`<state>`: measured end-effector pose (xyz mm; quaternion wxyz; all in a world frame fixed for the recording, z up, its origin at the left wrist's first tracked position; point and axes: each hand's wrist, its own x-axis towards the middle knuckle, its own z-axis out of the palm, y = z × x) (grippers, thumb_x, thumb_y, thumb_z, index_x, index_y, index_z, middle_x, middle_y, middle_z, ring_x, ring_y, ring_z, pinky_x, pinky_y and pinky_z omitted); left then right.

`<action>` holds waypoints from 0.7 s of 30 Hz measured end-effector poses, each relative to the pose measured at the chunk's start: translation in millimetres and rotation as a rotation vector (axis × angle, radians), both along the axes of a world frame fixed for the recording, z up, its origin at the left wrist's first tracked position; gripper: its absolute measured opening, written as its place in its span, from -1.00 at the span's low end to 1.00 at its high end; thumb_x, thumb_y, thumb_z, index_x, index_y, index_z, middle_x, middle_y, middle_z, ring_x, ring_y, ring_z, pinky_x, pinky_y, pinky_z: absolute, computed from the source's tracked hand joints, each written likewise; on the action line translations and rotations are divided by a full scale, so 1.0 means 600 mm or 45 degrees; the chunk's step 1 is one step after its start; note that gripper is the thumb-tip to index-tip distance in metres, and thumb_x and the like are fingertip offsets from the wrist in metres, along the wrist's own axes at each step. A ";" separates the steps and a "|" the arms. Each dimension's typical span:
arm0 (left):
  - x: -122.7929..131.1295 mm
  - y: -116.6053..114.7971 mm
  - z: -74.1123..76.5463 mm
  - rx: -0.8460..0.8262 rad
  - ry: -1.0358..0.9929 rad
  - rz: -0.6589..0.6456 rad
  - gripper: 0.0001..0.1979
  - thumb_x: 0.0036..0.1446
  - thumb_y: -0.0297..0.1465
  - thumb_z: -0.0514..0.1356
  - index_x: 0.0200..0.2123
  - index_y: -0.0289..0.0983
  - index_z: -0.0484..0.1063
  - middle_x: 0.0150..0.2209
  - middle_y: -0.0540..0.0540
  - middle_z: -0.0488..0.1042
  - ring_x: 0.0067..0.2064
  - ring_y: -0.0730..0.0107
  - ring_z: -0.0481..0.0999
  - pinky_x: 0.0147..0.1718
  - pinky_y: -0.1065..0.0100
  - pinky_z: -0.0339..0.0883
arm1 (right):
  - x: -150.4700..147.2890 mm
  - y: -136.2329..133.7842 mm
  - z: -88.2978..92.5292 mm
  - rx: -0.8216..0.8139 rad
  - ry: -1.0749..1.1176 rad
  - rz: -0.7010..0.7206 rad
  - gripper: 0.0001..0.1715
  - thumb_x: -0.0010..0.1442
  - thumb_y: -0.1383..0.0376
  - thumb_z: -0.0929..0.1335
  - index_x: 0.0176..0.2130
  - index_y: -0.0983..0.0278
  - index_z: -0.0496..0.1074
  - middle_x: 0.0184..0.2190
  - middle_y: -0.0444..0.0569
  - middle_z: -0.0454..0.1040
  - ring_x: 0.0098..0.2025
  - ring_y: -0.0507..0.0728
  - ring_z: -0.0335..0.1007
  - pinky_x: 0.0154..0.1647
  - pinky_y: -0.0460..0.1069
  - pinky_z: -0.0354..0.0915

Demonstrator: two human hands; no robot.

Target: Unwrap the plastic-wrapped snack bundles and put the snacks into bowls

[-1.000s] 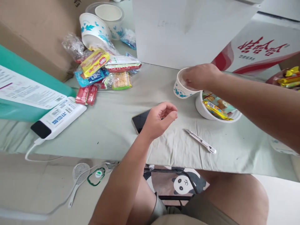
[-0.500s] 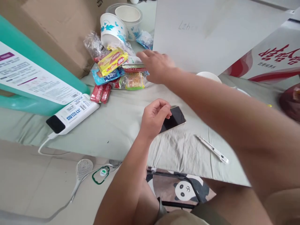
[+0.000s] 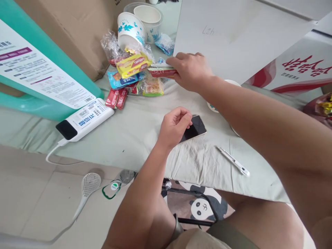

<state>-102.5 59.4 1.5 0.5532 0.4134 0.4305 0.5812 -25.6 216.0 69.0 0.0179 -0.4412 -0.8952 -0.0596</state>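
Note:
My right hand [image 3: 191, 71] grips the end of a flat red-and-white snack packet [image 3: 161, 72] at the right side of a pile of snacks. In that pile lie a yellow packet [image 3: 133, 65], a blue packet [image 3: 121, 81], red sachets [image 3: 116, 98] and a clear-wrapped cracker pack [image 3: 153, 88]. My left hand [image 3: 176, 126] is curled closed with nothing visible in it, over part of a black-screened phone [image 3: 195, 128]. To the phone's lower right lies a white utility knife [image 3: 234, 161].
Paper bowls [image 3: 131, 30] with blue leaves stand behind the snacks, beside a cardboard box [image 3: 70, 31]. A green jug [image 3: 52, 62] and white power bank [image 3: 85, 119] are at left. A white box [image 3: 215, 45] rises at the back. White paper cups are partly hidden under my right forearm.
My right hand has closed on the red-and-white packet and shifted it slightly right, lifting it off the pile's edge. My left hand stays over the phone. The view has shifted a little.

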 end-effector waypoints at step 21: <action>0.106 -0.020 -0.038 0.165 0.104 -0.378 -0.65 0.17 -0.19 0.41 0.01 -0.11 0.62 0.15 -0.12 0.59 0.16 0.13 0.59 0.10 0.23 0.52 | 0.329 -0.380 -0.145 -0.896 1.703 -0.285 -0.42 0.39 -0.01 0.37 0.29 0.06 0.23 0.11 0.09 0.54 -0.01 0.17 0.60 -0.10 0.08 0.58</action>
